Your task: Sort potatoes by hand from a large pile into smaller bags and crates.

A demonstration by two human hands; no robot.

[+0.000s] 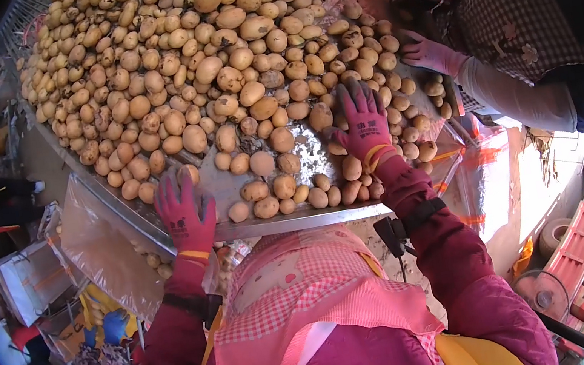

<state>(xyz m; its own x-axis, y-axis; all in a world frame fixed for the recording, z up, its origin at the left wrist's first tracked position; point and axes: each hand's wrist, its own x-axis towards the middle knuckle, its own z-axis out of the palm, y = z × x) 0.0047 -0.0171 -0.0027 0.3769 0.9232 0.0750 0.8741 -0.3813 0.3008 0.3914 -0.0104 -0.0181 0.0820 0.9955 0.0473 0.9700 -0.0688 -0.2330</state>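
Note:
A big heap of potatoes (pixel 210 50) covers most of the metal sorting table (pixel 253 227), thinning out toward the near edge. My left hand (pixel 187 213), in a pink glove, lies over the near left rim with its fingers spread; a single potato (pixel 189 173) sits by its fingertips. Farther right, my right hand (pixel 362 125), also gloved in pink, rests palm down among loose potatoes with its fingers stretched forward. Neither hand is wrapped round a potato. Between the hands, several potatoes (pixel 265 208) lie scattered on the metal along the rim.
Across the right side stands a co-worker in a checked apron (pixel 510 18), with pink-gloved hands (pixel 432 53) at the table's right edge. A clear plastic sheet (pixel 103 243) hangs off the left side. At lower right are red crates (pixel 583 236) and a round fan (pixel 541 293).

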